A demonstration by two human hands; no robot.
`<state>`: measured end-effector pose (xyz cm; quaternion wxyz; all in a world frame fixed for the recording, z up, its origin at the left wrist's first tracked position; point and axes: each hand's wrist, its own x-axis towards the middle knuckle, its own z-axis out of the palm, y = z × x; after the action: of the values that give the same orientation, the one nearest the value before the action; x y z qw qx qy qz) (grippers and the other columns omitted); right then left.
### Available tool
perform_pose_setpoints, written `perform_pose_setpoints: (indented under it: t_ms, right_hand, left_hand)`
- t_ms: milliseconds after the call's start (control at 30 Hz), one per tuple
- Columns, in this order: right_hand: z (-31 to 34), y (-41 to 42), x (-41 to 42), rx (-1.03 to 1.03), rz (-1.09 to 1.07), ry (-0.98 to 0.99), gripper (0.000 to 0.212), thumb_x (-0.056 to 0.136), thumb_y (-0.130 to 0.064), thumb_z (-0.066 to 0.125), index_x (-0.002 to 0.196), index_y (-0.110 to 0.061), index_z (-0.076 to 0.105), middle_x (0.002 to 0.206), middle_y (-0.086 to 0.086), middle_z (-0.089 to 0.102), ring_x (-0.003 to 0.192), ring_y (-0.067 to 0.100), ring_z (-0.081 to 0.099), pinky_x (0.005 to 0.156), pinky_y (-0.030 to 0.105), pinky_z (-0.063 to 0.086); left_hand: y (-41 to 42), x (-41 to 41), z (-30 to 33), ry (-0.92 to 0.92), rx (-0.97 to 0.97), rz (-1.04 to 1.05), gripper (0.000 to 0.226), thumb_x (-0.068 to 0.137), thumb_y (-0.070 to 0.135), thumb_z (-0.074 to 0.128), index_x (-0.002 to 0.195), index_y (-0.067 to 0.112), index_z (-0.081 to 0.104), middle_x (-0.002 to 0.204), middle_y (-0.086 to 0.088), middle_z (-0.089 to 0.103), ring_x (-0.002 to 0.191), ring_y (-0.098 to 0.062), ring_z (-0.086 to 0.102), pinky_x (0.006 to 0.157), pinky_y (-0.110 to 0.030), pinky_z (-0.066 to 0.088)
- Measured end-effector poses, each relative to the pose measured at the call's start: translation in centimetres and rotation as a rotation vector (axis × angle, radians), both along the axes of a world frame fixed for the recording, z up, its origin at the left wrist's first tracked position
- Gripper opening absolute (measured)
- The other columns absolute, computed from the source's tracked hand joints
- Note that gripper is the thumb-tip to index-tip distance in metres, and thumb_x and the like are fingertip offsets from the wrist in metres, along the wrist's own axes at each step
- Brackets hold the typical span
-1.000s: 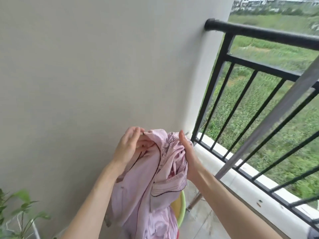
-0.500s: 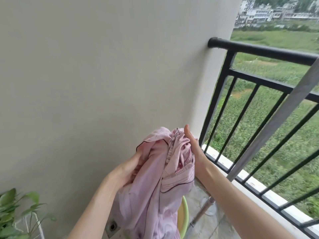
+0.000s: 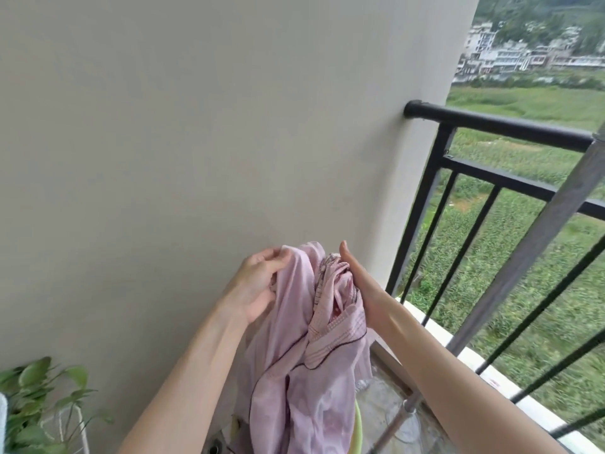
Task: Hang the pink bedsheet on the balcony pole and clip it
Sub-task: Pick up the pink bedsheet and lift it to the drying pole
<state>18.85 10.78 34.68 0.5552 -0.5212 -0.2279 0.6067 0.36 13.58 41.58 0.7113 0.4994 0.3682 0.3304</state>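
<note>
The pink bedsheet hangs bunched between my hands, trailing down toward a green basin below. My left hand pinches an upper edge of the sheet with thumb and fingers. My right hand is on the sheet's right side; its thumb stands up, and its fingers are hidden in the cloth folds, which look gathered in its grip. A grey metal pole slants from the floor up to the right, just right of my right forearm.
A black balcony railing with vertical bars runs along the right, above a white ledge. A plain beige wall fills the left. A leafy potted plant on a white stand sits at the lower left.
My left hand has come up from under the sheet and now pinches its top edge. The camera has tilted upward, so the railing sits lower in view.
</note>
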Motion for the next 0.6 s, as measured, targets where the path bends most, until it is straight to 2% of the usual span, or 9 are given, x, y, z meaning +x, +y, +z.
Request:
perform_pose_setpoints:
  t_ms: [67,200,267,333,367,433,467,533,600]
  right_hand:
    - [1.5,0.1,0.0,0.066,0.043,0.01,0.104,0.052,-0.076,0.07,0.125,-0.004,0.056,0.128,0.027,0.055,0.115,0.038,0.058,0.101,0.053,0.043]
    - [6.1,-0.1,0.3,0.265,0.047,0.067,0.097,0.063,-0.071,0.067,0.13,-0.003,0.051,0.134,0.029,0.047,0.121,0.04,0.051,0.105,0.055,0.038]
    - [8.9,-0.1,0.4,0.354,0.041,0.096,0.094,0.072,-0.068,0.059,0.134,0.001,0.043,0.137,0.032,0.042,0.125,0.042,0.046,0.106,0.055,0.036]
    - [12.3,0.1,0.7,0.414,0.055,0.1,0.091,0.079,-0.066,0.048,0.134,0.006,0.04,0.136,0.032,0.042,0.125,0.041,0.046,0.107,0.052,0.036]
    - [14.2,0.2,0.8,0.44,0.064,0.089,0.087,0.083,-0.066,0.042,0.129,0.007,0.044,0.129,0.031,0.05,0.12,0.039,0.052,0.104,0.048,0.041]
    - [18.8,0.4,1.1,0.506,0.089,0.053,0.076,0.088,-0.065,0.031,0.111,0.002,0.057,0.102,0.02,0.067,0.097,0.027,0.065,0.09,0.036,0.052]
    - [21.0,0.4,1.3,0.543,0.105,0.026,0.072,0.09,-0.064,0.027,0.105,-0.001,0.06,0.094,0.014,0.07,0.09,0.023,0.067,0.084,0.033,0.054]
    - [25.3,0.5,1.8,0.609,0.094,-0.037,0.071,0.091,-0.062,0.025,0.1,-0.003,0.064,0.092,0.012,0.07,0.087,0.022,0.068,0.081,0.032,0.055]
    - [29.1,0.0,2.6,0.685,0.05,-0.113,0.07,0.095,-0.057,0.023,0.09,-0.003,0.068,0.085,0.011,0.072,0.08,0.02,0.07,0.073,0.029,0.058]
  left_hand:
    - [0.2,0.5,1.6,0.034,0.066,-0.026,0.013,0.093,0.018,0.052,0.085,0.016,0.062,0.059,0.005,0.058,0.048,-0.006,0.05,0.037,-0.013,0.034]
    - [0.2,1.1,4.7,0.033,0.221,-0.162,0.023,0.094,0.02,0.048,0.105,0.01,0.066,0.091,-0.003,0.067,0.079,-0.014,0.061,0.057,-0.019,0.045]
    - [0.2,1.4,6.2,0.006,0.321,-0.21,0.024,0.094,0.021,0.048,0.108,0.014,0.066,0.106,0.002,0.069,0.099,-0.009,0.062,0.078,-0.018,0.048]
    - [0.2,1.7,8.3,-0.004,0.452,-0.238,0.031,0.093,0.025,0.049,0.122,0.018,0.059,0.132,0.007,0.056,0.125,-0.005,0.047,0.107,-0.025,0.035]
    - [0.3,1.9,9.5,-0.004,0.529,-0.232,0.036,0.093,0.029,0.049,0.129,0.021,0.053,0.14,0.013,0.046,0.13,0.0,0.038,0.112,-0.027,0.027]
    - [0.4,2.2,12.6,-0.001,0.656,-0.198,0.048,0.092,0.035,0.047,0.138,0.028,0.038,0.143,0.024,0.029,0.131,0.009,0.025,0.114,-0.023,0.018]
    - [0.6,2.4,14.3,0.014,0.716,-0.181,0.055,0.089,0.041,0.047,0.14,0.032,0.032,0.14,0.028,0.025,0.131,0.011,0.021,0.114,-0.022,0.015]
    - [0.7,2.7,17.6,0.055,0.87,-0.156,0.064,0.085,0.049,0.047,0.143,0.038,0.021,0.139,0.034,0.017,0.131,0.013,0.013,0.114,-0.021,0.01]
    - [1.1,2.9,20.2,0.058,0.997,-0.103,0.061,0.09,0.048,0.045,0.143,0.04,0.017,0.146,0.031,0.013,0.135,0.012,0.012,0.116,-0.023,0.01]
